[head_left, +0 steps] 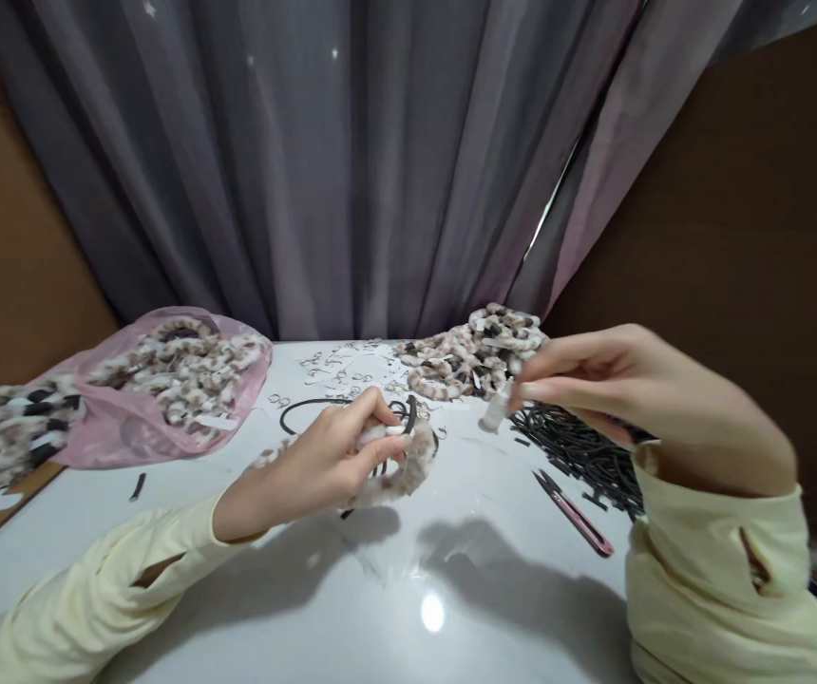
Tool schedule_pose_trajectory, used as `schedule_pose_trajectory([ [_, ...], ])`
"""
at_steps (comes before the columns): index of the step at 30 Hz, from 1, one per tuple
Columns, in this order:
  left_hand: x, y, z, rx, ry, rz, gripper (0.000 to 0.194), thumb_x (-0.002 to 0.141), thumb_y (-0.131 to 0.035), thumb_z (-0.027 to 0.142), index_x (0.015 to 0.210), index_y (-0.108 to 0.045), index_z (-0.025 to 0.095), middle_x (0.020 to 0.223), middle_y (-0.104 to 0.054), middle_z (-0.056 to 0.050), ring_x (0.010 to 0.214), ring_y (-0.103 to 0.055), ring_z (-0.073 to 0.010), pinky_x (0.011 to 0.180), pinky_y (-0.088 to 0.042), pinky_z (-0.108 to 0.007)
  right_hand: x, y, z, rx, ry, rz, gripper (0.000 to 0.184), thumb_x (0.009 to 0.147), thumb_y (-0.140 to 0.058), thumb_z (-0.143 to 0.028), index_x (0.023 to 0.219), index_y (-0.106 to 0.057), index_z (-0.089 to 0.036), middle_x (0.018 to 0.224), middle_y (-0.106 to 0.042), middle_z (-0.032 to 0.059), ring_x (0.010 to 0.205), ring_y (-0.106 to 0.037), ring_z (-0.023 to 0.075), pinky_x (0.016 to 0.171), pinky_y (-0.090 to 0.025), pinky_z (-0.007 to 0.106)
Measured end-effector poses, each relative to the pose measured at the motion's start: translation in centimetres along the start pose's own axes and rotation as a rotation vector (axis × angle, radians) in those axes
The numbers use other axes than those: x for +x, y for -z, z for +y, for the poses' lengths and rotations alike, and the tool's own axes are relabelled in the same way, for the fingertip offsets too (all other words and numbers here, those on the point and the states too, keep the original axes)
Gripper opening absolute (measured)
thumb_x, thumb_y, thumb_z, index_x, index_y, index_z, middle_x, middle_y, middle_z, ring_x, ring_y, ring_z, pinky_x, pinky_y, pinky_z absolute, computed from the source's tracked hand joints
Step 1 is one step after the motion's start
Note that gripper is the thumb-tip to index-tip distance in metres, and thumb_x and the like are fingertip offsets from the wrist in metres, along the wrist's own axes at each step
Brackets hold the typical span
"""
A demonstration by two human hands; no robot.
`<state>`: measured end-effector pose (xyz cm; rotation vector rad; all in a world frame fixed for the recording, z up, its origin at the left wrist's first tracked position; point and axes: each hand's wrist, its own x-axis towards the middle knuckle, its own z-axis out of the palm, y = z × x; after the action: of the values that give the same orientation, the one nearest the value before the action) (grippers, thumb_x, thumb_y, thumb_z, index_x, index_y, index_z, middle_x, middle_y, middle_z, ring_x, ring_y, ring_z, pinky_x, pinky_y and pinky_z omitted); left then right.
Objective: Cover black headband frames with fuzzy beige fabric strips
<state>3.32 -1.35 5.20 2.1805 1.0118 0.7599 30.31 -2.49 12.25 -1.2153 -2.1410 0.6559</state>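
My left hand (pixel 341 451) is closed, thumb against fingers, around a black cord (pixel 410 410) and a fluffy white-and-brown plush strap (pixel 408 465), which hangs in a loop below the fingers. A black cord loop also shows behind this hand. On the right, my right hand (pixel 586 385), blurred in part, pinches the top of a small translucent bottle (pixel 495 410). The bottle tilts slightly, its base at or close to the tabletop; whether it touches is unclear.
A pink plastic bag (pixel 105 423) of plush straps lies left. More plush straps (pixel 476 347) are piled at back right, by small metal rings (pixel 315 361). Black cords (pixel 586 456) heap under my right hand, near pink-handled snips (pixel 576 518). Cardboard walls and a grey curtain (pixel 323 171) border the table.
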Motion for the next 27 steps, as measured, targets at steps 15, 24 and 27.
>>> schedule_pose_trajectory([
  [15,1.0,0.5,0.0,-0.229,0.1,-0.03,0.022,0.081,-0.056,0.036,0.075,-0.042,0.019,0.069,-0.066,0.002,0.047,-0.029,-0.0067,0.046,-0.024,-0.021,4.9,-8.3,1.1,-0.279,0.576,0.016,0.023,0.082,-0.052,-0.005,0.089,-0.071,-0.016,0.085,-0.073,0.0035,0.075,-0.068,0.0132,0.068,-0.05,0.02],
  [24,0.9,0.2,0.1,-0.255,0.061,-0.019,0.024,0.08,-0.057,0.035,0.073,-0.041,0.019,0.069,-0.066,0.002,0.047,-0.037,-0.0069,0.048,-0.027,-0.021,4.7,-8.1,1.0,-0.285,0.595,0.003,0.024,0.083,-0.052,-0.006,0.089,-0.073,-0.016,0.092,-0.073,0.0052,0.08,-0.068,0.0146,0.07,-0.051,0.022],
  [27,0.8,0.1,-0.1,-0.212,0.036,-0.005,0.022,0.082,-0.056,0.034,0.073,-0.043,0.019,0.071,-0.067,0.002,0.047,-0.041,-0.007,0.046,-0.027,-0.02,4.7,-8.1,0.9,-0.276,0.569,-0.013,0.027,0.084,-0.05,-0.006,0.091,-0.073,-0.019,0.095,-0.073,0.0042,0.083,-0.068,0.0146,0.073,-0.051,0.022],
])
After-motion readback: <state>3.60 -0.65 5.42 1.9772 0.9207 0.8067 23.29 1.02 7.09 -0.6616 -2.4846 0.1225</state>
